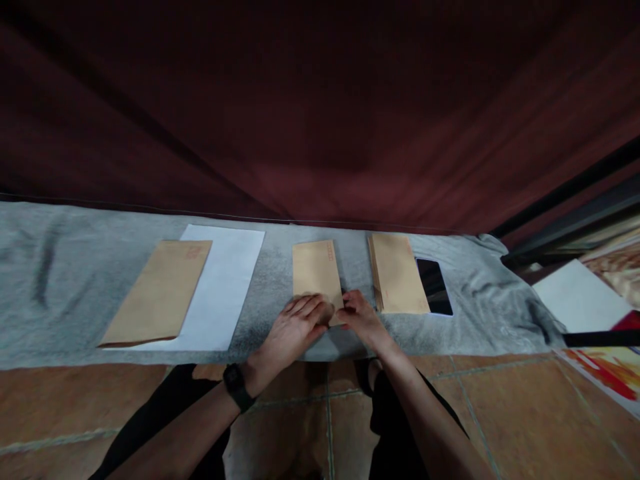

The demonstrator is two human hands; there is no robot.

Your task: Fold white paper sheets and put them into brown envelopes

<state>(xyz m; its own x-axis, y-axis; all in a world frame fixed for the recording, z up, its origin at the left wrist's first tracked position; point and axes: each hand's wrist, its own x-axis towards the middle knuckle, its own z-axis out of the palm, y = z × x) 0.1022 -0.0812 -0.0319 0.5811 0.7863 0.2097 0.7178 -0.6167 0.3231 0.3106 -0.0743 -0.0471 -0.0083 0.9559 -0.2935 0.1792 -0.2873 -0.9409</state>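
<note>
A small brown envelope (pixel 314 267) with red print at its upper right lies on the grey cloth in front of me. Across its lower part rests my left hand (pixel 303 320), palm down, the fingers lying flat. My right hand (pixel 357 312) has its bent fingers closed on the envelope's lower right edge. Both hands partly cover the bottom of the envelope. To the right is a stack of similar brown envelopes (pixel 397 273), apart from my right hand. On the left, a larger brown envelope (pixel 160 287) lies partly over white paper (pixel 237 287).
A phone (pixel 434 287) with a dark screen lies against the right side of the stack. Grey cloth (pixel 480 300) covers the narrow surface, and a dark red curtain (pixel 320 133) hangs behind it. Papers and a dark bar (pixel 600 339) are at the far right.
</note>
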